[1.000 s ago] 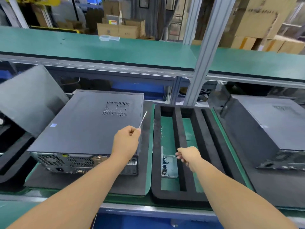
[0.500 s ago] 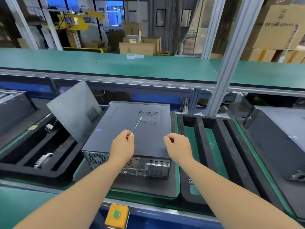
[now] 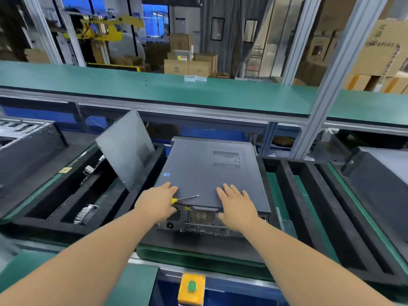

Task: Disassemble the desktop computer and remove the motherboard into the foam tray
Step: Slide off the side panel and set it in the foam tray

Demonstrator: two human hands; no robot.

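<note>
My left hand [image 3: 157,203] rests on the near left part of the computer case [image 3: 207,173], its fingers [image 3: 171,188] laid mostly flat on the lid while the thumb side pinches the yellow handle of a screwdriver [image 3: 183,198]; the thin metal shaft points toward 3 o'clock across the lid. My right hand [image 3: 237,206] lies palm down on the near right part of the same lid, fingers [image 3: 229,189] released and spread straight toward 12 o'clock, holding nothing. Both forearms reach in from 6 o'clock, nearly parallel.

The case lies flat on a dark mat on the green table [image 3: 141,281], its rear panel with fan grille facing me, partly covered by my wrists. The lid is on, so the motherboard is hidden. At 3 o'clock, just beside the case, sits the foam tray [image 3: 313,217] with long slots; its near end is cut off behind my right arm. At 9 o'clock another foam tray [image 3: 72,208] holds small parts that I cannot make out, and a loose grey side panel [image 3: 125,151] leans tilted in it. A second case [image 3: 379,177] at 3 o'clock is cut off by the edge. A yellow button box [image 3: 191,288] sits at 6 o'clock.

Half a second ago my left hand was clenched round the screwdriver with its shaft pointing up and away, and my right was loosely curled above the lid; now both are lowered onto the lid.
</note>
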